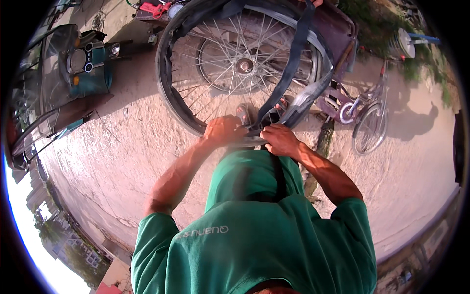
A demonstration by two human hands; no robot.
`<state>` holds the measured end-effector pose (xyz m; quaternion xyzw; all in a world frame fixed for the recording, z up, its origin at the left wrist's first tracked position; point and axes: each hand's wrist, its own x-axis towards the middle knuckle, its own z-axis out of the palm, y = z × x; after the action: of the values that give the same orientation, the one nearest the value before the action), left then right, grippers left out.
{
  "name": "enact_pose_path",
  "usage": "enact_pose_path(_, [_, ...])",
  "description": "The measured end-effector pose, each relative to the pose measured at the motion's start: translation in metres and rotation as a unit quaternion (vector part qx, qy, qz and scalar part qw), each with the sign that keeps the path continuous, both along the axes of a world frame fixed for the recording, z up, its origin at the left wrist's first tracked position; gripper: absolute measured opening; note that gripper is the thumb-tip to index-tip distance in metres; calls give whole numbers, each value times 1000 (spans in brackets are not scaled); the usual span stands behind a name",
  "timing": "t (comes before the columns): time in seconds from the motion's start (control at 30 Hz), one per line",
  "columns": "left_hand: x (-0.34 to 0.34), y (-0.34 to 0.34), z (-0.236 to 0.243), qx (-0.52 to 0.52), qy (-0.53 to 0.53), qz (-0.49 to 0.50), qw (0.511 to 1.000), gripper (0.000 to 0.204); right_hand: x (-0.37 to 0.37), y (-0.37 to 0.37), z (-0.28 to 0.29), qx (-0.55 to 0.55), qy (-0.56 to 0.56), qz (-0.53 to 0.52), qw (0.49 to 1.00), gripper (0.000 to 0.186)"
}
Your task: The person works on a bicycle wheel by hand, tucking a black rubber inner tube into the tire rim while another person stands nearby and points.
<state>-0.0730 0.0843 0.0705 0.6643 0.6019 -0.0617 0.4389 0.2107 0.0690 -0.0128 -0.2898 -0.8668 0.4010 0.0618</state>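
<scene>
A spoked bicycle wheel (245, 65) with a black tyre (169, 88) stands upright in front of me, its near rim against my body. My left hand (223, 131) grips the tyre and rim at the near edge. My right hand (280, 139) is closed on a black inner tube (293, 59) where it meets the rim. The tube loops up across the spokes toward the wheel's far side and hangs loose outside the tyre. A strip of it also runs down over my green shirt.
A teal scooter (83, 63) is parked at the left. A small bicycle (364, 120) stands at the right beside a dark reddish cart (335, 29). Red tools (154, 7) lie at the top. Bare concrete ground (122, 157) lies all around.
</scene>
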Motion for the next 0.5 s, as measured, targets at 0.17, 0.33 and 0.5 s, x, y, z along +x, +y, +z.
enact_pose_path(0.17, [18,-5,-38,12,-22,-23,999,31,-6,-9,-6,28,3,-9,1000,27])
enact_pose_path(0.33, [1,-21,-65,15,-153,-97,983,23,-10,-14,-10,57,20,-29,998,25])
enact_pose_path(0.5, [4,-28,-64,-73,-105,-82,988,27,-16,-14,-7,63,-6,-17,998,25])
